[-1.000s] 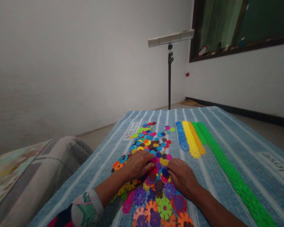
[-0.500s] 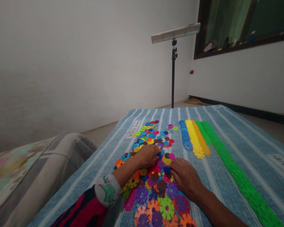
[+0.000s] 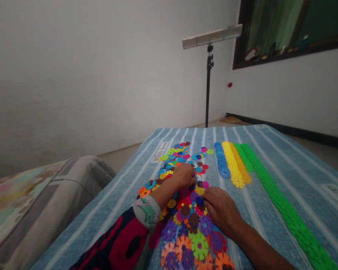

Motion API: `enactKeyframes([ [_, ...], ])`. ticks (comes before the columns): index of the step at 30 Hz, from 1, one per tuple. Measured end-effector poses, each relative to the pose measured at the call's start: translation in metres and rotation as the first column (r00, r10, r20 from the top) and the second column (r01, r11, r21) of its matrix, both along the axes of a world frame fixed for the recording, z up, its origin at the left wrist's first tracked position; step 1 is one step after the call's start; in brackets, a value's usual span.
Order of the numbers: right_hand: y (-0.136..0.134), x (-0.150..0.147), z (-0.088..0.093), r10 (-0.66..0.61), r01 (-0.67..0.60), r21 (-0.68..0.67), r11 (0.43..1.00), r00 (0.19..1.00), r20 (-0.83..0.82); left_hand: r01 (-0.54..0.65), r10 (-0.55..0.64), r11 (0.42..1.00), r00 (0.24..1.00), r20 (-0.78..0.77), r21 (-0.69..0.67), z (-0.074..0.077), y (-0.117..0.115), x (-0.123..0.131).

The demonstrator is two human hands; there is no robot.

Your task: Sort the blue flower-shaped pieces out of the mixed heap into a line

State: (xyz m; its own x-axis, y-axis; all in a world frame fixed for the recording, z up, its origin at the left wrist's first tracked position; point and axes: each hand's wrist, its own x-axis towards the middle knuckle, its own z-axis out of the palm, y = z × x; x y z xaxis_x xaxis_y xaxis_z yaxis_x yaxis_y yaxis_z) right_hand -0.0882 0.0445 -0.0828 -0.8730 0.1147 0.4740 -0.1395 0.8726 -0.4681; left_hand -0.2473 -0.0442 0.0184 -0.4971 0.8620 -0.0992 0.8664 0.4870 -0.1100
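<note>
A long heap of plastic snowflake discs (image 3: 198, 244) in many colours runs along the striped cloth. My left hand (image 3: 183, 175) reaches over the middle of the heap, its fingers curled down among the discs, so whatever they grip is hidden. Beside the heap's right edge rests my right hand (image 3: 222, 208), fingers drawn together and touching the discs near a dark blue one (image 3: 199, 201). What it may hold cannot be made out. To the right lie rows of overlapped discs sorted by colour: blue (image 3: 222, 160), yellow (image 3: 232, 165), orange (image 3: 241, 165) and a long green row (image 3: 287, 202).
The blue striped cloth (image 3: 118, 210) covers the table. On the left is a grey-covered surface (image 3: 81, 187) with a patterned sheet. A stand (image 3: 207, 90) bearing a flat panel rises beyond the far edge, near a wall and a dark-framed window (image 3: 238, 41).
My left hand has moved a little farther away and to the right over the heap, its fingers more curled. My right hand stays nearly in place. The view has shifted slightly.
</note>
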Motion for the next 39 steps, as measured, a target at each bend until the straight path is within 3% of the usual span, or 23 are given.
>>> enactKeyframes([
  [8, 0.001, -0.001, 0.000, 0.001, -0.001, 0.017, 1.000, 1.000, -0.001, -0.064, 0.067, 0.996, 0.996, 0.057, -0.057, -0.001, 0.005, 0.000],
  [13, 0.000, -0.001, 0.002, -0.006, 0.006, 0.019, 1.000, 1.000, -0.003, -0.092, 0.046, 0.985, 0.956, 0.289, 0.147, -0.013, 0.004, -0.015],
  [16, 0.000, -0.001, 0.004, -0.009, 0.009, 0.022, 1.000, 1.000, 0.007, -0.174, 0.023, 0.941, 0.890, 0.456, 0.291, -0.017, 0.011, -0.027],
  [19, 0.000, -0.001, 0.005, -0.009, 0.009, 0.024, 1.000, 1.000, 0.010, -0.256, 0.031, 0.894, 0.854, 0.519, 0.367, -0.017, 0.023, -0.036],
  [26, 0.000, -0.001, 0.002, -0.017, 0.017, 0.018, 1.000, 1.000, -0.001, -0.233, 0.094, 0.931, 0.897, 0.432, 0.282, -0.016, 0.047, -0.042],
  [39, -0.001, -0.001, 0.003, -0.026, 0.026, 0.014, 1.000, 1.000, -0.006, -0.096, 0.071, 0.990, 0.972, 0.223, 0.103, -0.017, 0.049, -0.034],
])
